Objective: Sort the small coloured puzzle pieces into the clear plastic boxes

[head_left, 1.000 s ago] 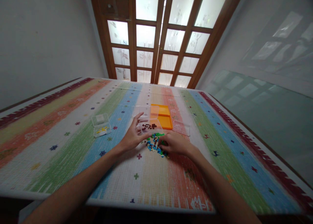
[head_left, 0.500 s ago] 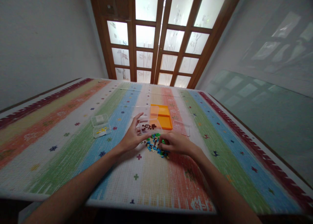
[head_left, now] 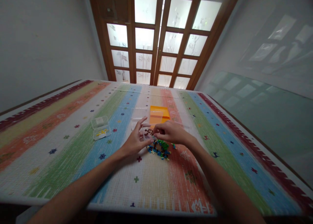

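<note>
My left hand point(head_left: 135, 137) holds the left side of a clear plastic box point(head_left: 146, 136) with dark brown pieces point(head_left: 148, 132) inside, its thumb along the near edge. Over the right part of this box is my right hand point(head_left: 171, 132), its thumb and index finger pinched together; whatever they hold is too small to make out. Just below both hands, a pile of small blue, green, brown and cream pieces point(head_left: 160, 149) lies on the striped cloth. Right behind the box stands an open orange case point(head_left: 160, 111), partly covered by the clear lid and my right hand.
An open clear box point(head_left: 101, 134) with yellow pieces sits to the left on the striped tablecloth point(head_left: 80, 145). Another clear container point(head_left: 187, 128) is partly hidden beyond my right hand. Wooden doors with glass panes stand behind the table.
My right hand has moved up and left from the pile to over the box of brown pieces. The pile shows more fully. My left hand stays at the box.
</note>
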A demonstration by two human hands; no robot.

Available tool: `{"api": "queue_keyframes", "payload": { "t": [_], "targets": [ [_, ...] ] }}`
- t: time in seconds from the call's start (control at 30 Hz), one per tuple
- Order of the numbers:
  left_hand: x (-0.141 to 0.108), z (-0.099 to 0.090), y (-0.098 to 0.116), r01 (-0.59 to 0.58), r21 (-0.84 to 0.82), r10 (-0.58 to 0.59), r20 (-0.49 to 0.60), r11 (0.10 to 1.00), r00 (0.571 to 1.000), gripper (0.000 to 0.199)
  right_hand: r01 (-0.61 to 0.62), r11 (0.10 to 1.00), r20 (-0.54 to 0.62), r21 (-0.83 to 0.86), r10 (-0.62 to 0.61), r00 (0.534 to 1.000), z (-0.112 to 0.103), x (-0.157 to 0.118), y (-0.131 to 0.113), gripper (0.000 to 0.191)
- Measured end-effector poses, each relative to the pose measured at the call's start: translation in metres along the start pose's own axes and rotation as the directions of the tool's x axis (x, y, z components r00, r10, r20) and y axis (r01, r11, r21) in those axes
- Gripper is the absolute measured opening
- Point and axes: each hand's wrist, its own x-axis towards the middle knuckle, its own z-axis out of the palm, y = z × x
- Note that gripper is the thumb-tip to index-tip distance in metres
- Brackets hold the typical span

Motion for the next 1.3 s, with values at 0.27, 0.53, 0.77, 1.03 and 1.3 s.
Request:
{"api": "queue_keyframes", "payload": {
  "t": [0.27,0.53,0.77,1.03,1.3],
  "targets": [
    [0.0,0.003,0.001,-0.04,-0.079,0.044,0.061,0.996,0.997,0.092,0.062,0.998,0.1,-0.005,-0.061,0.993,0.007,0.017,-0.001,0.011],
    [-0.002,0.005,0.002,-0.03,-0.112,0.038,0.067,0.993,0.997,0.093,0.069,0.997,0.138,-0.015,-0.066,0.988,0.001,0.018,-0.004,0.013],
    [-0.002,0.005,0.002,-0.03,-0.099,0.037,0.071,0.995,0.997,0.092,0.047,0.999,0.173,0.01,-0.048,0.984,-0.001,0.017,-0.002,0.016],
    [-0.002,0.004,-0.001,-0.035,-0.103,0.042,0.062,0.994,0.997,0.09,0.028,0.999,0.15,-0.023,-0.024,0.988,-0.01,0.013,-0.001,0.021],
    [-0.001,0.003,-0.002,-0.029,-0.077,0.034,0.055,0.997,0.998,0.091,0.014,1.0,0.155,0.002,-0.015,0.988,-0.01,0.006,0.005,0.033]
  ]
}}
